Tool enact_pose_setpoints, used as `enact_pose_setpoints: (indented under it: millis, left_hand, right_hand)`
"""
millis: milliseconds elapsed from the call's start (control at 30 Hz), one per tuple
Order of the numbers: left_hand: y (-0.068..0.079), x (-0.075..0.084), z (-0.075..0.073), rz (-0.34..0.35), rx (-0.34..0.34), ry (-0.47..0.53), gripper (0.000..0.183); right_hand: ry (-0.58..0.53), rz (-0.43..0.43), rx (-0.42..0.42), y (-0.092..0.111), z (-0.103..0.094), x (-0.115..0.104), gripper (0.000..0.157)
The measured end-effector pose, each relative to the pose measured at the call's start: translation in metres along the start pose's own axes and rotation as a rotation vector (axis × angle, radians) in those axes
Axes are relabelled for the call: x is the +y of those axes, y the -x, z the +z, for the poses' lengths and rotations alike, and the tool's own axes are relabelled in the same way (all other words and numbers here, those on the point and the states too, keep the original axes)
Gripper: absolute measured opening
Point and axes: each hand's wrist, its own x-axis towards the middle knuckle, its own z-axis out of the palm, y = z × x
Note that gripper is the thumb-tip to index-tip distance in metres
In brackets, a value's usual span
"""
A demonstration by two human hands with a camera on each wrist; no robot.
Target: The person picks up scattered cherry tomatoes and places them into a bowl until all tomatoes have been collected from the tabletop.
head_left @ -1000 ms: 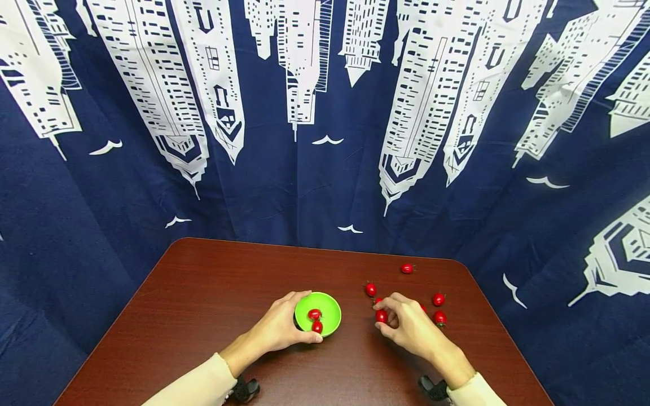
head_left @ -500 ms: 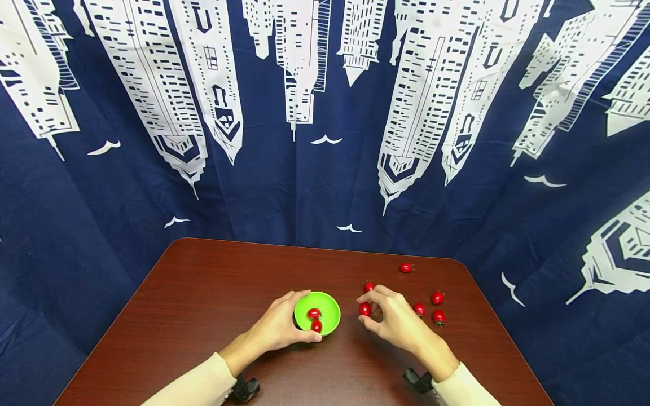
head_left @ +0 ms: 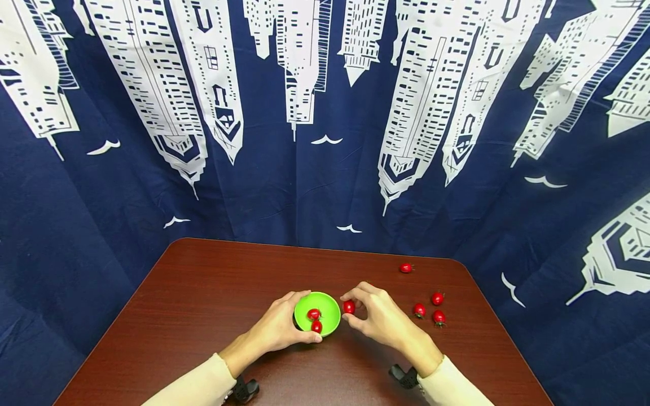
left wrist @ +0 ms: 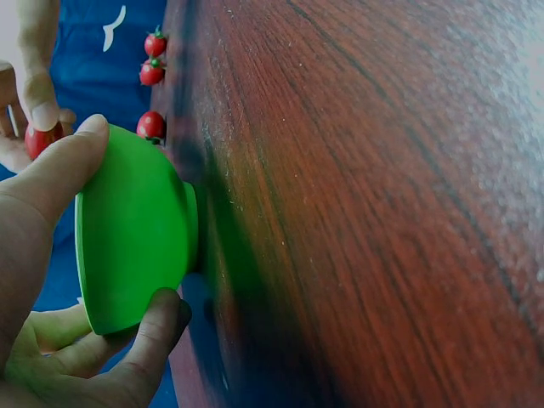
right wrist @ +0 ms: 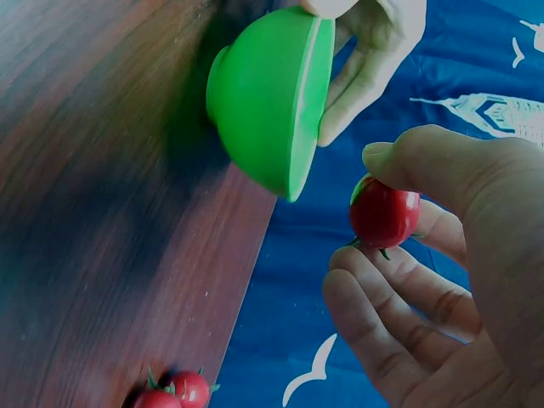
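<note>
My left hand grips a small green bowl by its side, thumb at the near rim and fingers round the far side. Two cherry tomatoes lie inside the bowl. In the left wrist view the bowl shows from the side, its foot close to the tabletop. My right hand pinches another cherry tomato just right of the bowl's rim. The right wrist view shows this tomato between thumb and fingers, green leaves at its end, level with the bowl's open side.
Several more cherry tomatoes lie on the right part of the brown wooden table, one of them near the back edge. Behind the table hangs a dark blue cloth printed with white buildings and birds.
My right hand has carried the pinched tomato leftward, from among the loose tomatoes to beside the bowl. My left hand and the bowl have stayed in place.
</note>
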Motion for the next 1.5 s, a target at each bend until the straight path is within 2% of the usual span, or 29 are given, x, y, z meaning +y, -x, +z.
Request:
enact_pose_setpoints:
  millis: [633, 1133, 1500]
  left_hand:
    - [0.001, 0.000, -0.002, -0.001, -0.019, 0.004, 0.112]
    - [0.002, 0.002, -0.003, -0.003, -0.023, 0.005, 0.110]
    - [0.002, 0.001, -0.002, 0.000, -0.024, 0.003, 0.110]
  right_hand:
    - [0.059, -0.003, -0.044, -0.021, 0.013, -0.021, 0.031]
    - [0.135, 0.018, -0.050, -0.023, 0.021, -0.024, 0.032]
    - [0.157, 0.012, -0.044, -0.021, 0.024, -0.021, 0.044]
